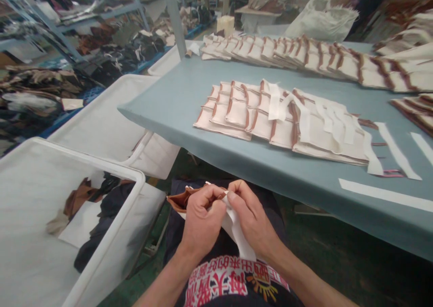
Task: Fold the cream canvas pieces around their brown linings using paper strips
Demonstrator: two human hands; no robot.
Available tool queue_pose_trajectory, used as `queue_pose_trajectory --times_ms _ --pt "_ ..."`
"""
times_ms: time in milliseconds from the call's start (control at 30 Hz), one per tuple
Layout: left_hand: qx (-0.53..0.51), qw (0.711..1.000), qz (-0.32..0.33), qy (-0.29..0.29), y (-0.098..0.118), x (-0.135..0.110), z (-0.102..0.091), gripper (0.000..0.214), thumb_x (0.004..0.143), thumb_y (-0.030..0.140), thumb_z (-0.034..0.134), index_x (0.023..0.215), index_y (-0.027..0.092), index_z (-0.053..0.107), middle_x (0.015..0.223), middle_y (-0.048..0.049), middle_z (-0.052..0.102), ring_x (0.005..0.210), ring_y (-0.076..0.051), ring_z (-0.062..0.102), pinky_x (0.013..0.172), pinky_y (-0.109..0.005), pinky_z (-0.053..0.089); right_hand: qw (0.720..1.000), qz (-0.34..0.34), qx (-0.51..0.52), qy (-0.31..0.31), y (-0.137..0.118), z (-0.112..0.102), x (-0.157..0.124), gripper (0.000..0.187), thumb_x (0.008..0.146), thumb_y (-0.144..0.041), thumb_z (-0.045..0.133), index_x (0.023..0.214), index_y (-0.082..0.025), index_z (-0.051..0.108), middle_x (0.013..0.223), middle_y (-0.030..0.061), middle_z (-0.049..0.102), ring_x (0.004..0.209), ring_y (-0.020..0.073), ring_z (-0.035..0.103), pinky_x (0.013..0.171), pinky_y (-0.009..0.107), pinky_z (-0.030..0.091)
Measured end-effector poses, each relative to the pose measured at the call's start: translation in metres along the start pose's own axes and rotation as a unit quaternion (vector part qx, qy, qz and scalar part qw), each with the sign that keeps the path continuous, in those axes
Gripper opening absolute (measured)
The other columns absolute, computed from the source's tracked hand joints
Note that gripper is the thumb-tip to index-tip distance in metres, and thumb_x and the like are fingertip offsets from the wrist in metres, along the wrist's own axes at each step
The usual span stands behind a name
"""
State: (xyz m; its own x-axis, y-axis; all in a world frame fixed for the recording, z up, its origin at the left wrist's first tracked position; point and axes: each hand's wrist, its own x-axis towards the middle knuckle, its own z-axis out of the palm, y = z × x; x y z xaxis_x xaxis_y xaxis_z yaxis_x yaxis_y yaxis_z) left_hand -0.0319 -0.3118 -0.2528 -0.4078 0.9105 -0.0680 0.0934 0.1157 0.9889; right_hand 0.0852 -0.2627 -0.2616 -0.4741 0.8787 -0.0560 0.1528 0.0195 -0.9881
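Over my lap, my left hand is closed on a sewn fabric piece with a brown inside and a cream outside. My right hand pinches a white strip against the piece's edge, and the strip's loose end hangs down. Thumbs and fingertips of both hands meet at this edge, so the exact contact there is hidden. On the table ahead, overlapping cream pieces with brown edges lie in rows. Several white strips are draped across them.
The blue-grey table has its near edge just beyond my hands. Another long row of cream pieces lies at its back. A loose white strip rests near the front edge. At left stands a white bin holding dark and brown fabric.
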Motion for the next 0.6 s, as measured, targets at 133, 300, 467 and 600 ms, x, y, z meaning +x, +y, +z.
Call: queue_pose_trajectory --times_ms 133,300,467,600 --pt "-0.026 0.998 -0.017 -0.056 0.006 0.01 -0.011 0.012 0.071 0.019 0.053 0.062 0.016 0.061 0.065 0.0002 0.061 0.062 -0.013 0.049 0.058 -0.023 0.04 1.0 -0.009 -0.019 -0.002 0.002 -0.003 -0.001 0.016 0.099 -0.032 0.045 0.094 -0.021 0.056 0.075 -0.0032 0.057 0.065 0.0154 0.053 0.057 0.026 0.042" --pt "-0.009 0.985 -0.017 -0.17 0.035 0.018 -0.024 0.01 0.072 0.021 0.057 0.067 0.015 0.064 0.071 -0.0014 0.064 0.064 -0.013 0.051 0.058 -0.022 0.04 0.991 -0.126 -0.036 0.02 -0.008 -0.029 0.008 0.017 0.099 -0.03 0.052 0.11 -0.02 0.059 0.094 0.0038 0.071 0.084 0.0185 0.068 0.076 0.031 0.055" --pt "0.045 0.971 0.024 -0.232 0.062 0.017 -0.026 0.014 0.078 0.016 0.056 0.077 0.016 0.07 0.074 -0.0002 0.066 0.067 -0.013 0.056 0.059 -0.021 0.043 0.92 -0.338 -0.17 -0.097 -0.041 -0.059 0.026 0.022 0.091 -0.026 0.062 0.112 -0.019 0.063 0.1 0.0061 0.073 0.092 0.0208 0.067 0.088 0.037 0.051" --pt "0.126 0.964 0.079 -0.219 0.068 0.013 -0.027 0.02 0.081 0.01 0.055 0.078 0.019 0.072 0.077 0.0006 0.071 0.073 -0.014 0.061 0.065 -0.021 0.046 0.864 -0.383 -0.283 -0.162 -0.056 -0.072 0.036 0.017 0.093 -0.031 0.063 0.079 -0.021 0.06 0.067 -0.0025 0.059 0.065 0.0159 0.053 0.073 0.032 0.042"
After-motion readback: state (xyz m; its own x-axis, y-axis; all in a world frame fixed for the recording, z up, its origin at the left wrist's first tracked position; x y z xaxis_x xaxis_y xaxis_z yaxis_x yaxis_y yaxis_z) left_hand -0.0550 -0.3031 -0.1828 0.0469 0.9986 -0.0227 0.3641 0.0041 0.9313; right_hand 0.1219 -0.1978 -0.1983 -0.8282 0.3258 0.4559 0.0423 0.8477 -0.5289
